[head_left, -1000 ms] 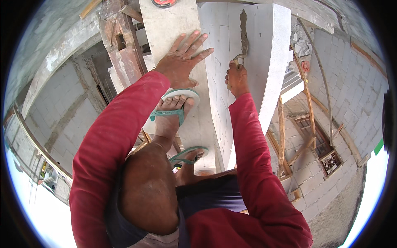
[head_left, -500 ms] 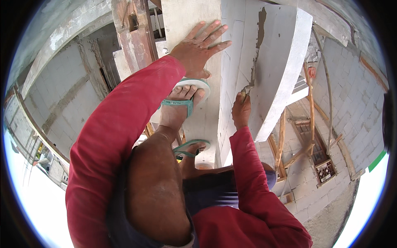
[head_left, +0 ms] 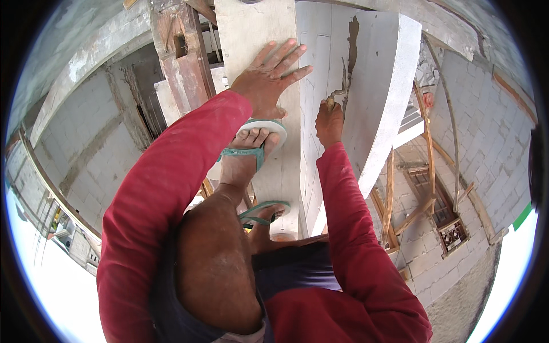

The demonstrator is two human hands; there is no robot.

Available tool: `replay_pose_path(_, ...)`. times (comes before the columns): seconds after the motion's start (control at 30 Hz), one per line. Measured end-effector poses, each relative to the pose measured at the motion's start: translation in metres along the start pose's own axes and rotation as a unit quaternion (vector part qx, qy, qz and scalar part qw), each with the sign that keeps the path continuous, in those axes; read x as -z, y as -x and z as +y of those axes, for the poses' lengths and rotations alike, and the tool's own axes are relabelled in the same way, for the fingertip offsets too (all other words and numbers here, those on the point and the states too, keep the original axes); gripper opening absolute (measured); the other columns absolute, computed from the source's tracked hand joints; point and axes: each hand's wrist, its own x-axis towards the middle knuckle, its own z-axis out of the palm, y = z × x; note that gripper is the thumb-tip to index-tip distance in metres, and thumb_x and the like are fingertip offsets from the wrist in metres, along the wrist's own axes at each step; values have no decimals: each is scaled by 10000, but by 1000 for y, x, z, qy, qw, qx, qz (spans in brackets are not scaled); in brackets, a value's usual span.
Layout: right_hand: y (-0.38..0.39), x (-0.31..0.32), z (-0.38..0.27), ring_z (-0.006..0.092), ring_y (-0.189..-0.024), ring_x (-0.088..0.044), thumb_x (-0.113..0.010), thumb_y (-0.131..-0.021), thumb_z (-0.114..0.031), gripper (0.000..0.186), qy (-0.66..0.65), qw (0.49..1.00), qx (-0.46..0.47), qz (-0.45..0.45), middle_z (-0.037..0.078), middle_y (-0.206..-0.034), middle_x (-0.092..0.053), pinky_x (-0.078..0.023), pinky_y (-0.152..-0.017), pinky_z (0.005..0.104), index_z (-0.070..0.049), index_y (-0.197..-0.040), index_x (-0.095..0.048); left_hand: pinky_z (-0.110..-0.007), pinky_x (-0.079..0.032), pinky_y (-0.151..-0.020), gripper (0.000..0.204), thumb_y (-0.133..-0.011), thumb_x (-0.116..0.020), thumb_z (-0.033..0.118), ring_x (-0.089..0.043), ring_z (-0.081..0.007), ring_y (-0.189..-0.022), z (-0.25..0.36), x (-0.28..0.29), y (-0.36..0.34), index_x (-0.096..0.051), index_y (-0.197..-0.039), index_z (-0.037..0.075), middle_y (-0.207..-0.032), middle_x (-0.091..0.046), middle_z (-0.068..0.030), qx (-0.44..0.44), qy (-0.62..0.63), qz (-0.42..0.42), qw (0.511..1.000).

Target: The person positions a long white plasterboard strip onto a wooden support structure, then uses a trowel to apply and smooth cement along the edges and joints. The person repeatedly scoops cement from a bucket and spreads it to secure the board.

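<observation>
My left hand is spread with its palm down on a pale plank, its thumb close to the sandalled foot. My right hand is wrapped round the handle of a small trowel. The trowel's thin blade is seen nearly edge-on, at the joint between the plank side and a smooth grey slab face. A dark strip of mortar runs down that face just beyond the blade. Whether the blade touches the face I cannot tell.
I crouch on the narrow plank, both feet in green-strapped sandals. A drop opens on both sides. Timber props and a wooden lattice frame stand lower right, by a block wall. A worn reddish wooden post rises at the left.
My right hand has carried the trowel farther away along the joint, and its blade has turned to point away from me. My left hand stays flat on the plank. The whole view has shifted slightly.
</observation>
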Motion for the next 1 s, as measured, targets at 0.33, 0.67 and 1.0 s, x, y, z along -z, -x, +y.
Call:
replay_pose_path(0.33,-68,10,-85,123,-512,-483,-585,-1090,-264,219,-121,973,189,48,8,-703,-528,-406,-446,311,-74,-995,-530,-536,13,-1352,1132,-802,-856,479,61,-286,-1659,-2,0,1,-200,-1706,297,-1800,-22,-91,-12,17,23,1000)
replay_pose_path(0.67,-74,29,-110,124,-513,-496,-581,-1091,-321,267,-211,973,-5,-92,19,-715,-542,-421,-450,318,-57,-1057,-568,-536,24,-1350,1139,-811,-833,530,89,-276,-1656,1,3,1,-173,-1712,305,-1801,17,-75,-6,14,16,1000)
replay_pose_path(1.0,134,120,-55,507,-869,-697,-601,-1072,-373,397,-28,996,81,-20,272,-897,-712,-533,-761,534,-43,-1290,-572,-630,49,-1296,1240,-800,-800,651,165,-411,-1632,7,15,-7,-80,-1732,261,-1777,121,-201,6,-51,-66,996)
